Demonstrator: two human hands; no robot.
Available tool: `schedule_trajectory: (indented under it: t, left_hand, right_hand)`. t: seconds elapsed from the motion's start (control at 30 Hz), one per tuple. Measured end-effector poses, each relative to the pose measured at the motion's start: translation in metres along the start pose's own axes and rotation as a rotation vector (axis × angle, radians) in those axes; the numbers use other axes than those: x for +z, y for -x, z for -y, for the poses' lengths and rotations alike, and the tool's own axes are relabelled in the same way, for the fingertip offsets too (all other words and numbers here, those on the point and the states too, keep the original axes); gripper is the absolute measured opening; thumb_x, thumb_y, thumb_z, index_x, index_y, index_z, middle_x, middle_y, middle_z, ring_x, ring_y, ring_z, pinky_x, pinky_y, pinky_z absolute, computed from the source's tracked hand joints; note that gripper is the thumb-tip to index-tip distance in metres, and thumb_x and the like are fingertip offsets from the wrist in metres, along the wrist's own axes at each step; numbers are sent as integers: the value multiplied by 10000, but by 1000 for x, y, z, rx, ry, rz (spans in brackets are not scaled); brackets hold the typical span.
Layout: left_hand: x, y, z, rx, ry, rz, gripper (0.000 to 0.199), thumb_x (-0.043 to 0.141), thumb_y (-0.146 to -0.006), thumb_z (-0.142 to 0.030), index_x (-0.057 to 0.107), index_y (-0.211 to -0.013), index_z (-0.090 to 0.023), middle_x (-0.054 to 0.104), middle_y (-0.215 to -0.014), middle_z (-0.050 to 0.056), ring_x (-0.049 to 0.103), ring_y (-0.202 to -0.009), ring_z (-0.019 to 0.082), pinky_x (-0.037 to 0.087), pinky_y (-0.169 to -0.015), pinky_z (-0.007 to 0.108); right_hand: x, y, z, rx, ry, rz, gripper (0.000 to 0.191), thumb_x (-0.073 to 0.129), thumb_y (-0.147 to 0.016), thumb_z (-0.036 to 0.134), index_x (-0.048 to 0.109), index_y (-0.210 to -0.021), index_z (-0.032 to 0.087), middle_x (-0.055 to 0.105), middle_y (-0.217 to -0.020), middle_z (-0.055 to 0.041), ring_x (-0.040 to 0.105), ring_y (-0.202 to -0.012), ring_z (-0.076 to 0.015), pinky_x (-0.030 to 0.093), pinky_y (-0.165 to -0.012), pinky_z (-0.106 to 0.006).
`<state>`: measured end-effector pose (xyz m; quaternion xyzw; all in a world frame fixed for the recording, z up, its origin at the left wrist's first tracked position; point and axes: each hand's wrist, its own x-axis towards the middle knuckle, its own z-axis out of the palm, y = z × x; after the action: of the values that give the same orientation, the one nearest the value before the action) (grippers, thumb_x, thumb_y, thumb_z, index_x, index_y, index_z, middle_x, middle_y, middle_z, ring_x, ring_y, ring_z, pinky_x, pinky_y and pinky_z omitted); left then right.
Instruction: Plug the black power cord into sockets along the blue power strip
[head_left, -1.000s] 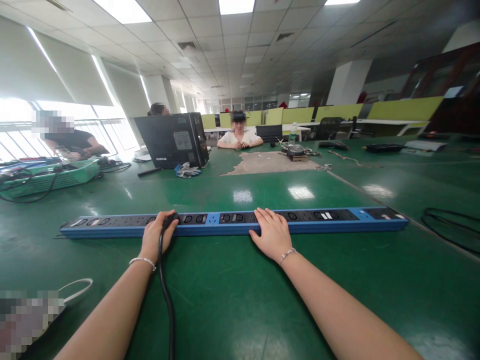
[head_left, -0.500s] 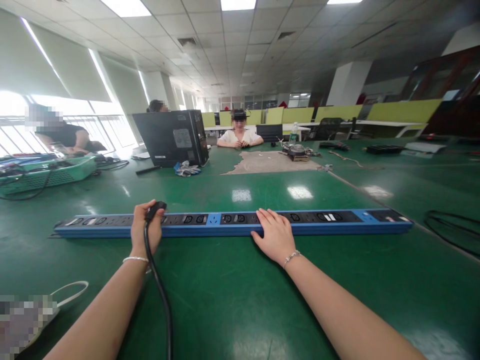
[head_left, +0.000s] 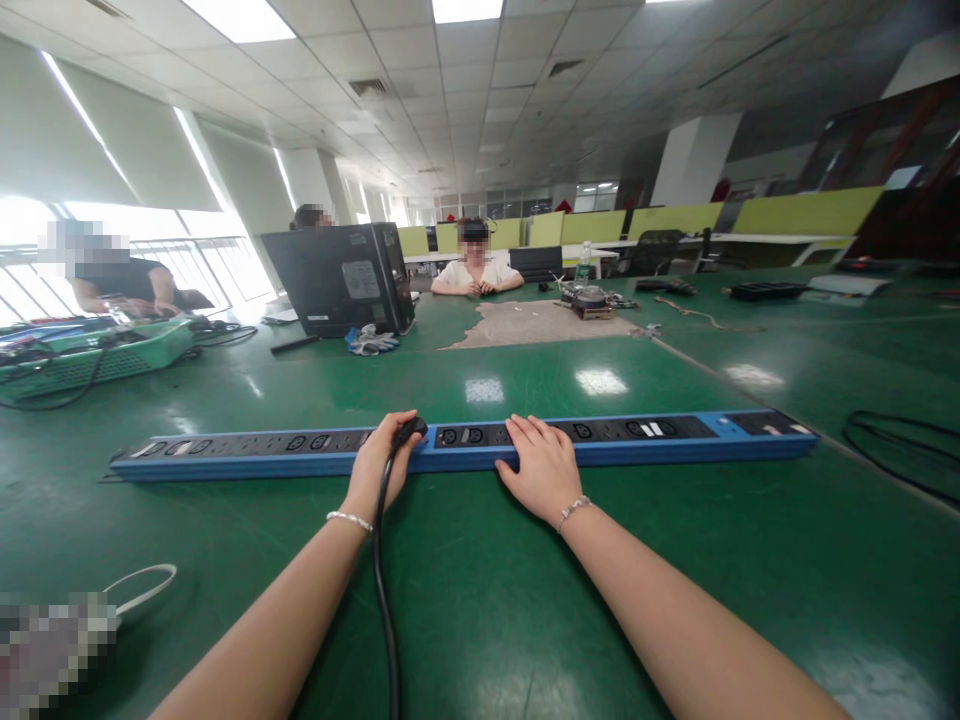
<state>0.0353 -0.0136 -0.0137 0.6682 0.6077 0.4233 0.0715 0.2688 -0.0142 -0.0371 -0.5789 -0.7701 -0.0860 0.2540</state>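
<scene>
My left hand (head_left: pixel 381 460), now farther right along the blue power strip (head_left: pixel 637 452) than in the earlier frame, grips a black plug (head_left: pixel 410 429) over the strip near its middle, while my right hand (head_left: pixel 541 468) keeps its place to the right, open and laid over the edge and top, fingers slightly spread. Whether the plug is seated in a socket I cannot tell, as my fingers cover its lower end. One strip lies lengthwise across the green table (head_left: pixel 480 580) before me, and one black cable (head_left: pixel 381 580) drops from the plug toward me. I wear two bracelets (head_left: pixel 350 520), one on each wrist; three people are in view, one seated directly opposite in a white top (head_left: pixel 491 272). One black computer case (head_left: pixel 322 285) and one green basket (head_left: pixel 127 358) stand at left. The strip is long, straight and narrow, its blue sides smooth around black socket panels; the cable is round and thick, the tabletop glossy with reflected light, the basket perforated, the bracelets pale and slim
</scene>
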Motion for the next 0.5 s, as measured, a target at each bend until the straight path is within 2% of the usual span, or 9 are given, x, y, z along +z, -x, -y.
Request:
schedule_trajectory:
  t: [0.17, 0.5]
  left_hand:
    - [8, 1, 8, 7, -58, -23, 332, 478, -829, -352, 522, -1139, -244, 678, -954, 47, 641, -868, 200, 475, -797, 342]
    - [9, 4, 0, 56, -103, -45, 337, 453, -839, -353, 539, -1139, -226, 671, -947, 56, 632, -854, 198, 473, -788, 324]
  right_hand:
    - [0, 0, 0, 9, -6, 8, 529, 475, -787, 395, 460, -1277, 198, 461, -1347, -56, 335, -1247, -227, 227, -998, -395]
    - [1, 0, 1, 7, -10, -9, 535, 481, -783, 398, 464, -1272, 180, 470, -1340, -48, 342, -1237, -220, 216, -1007, -389]
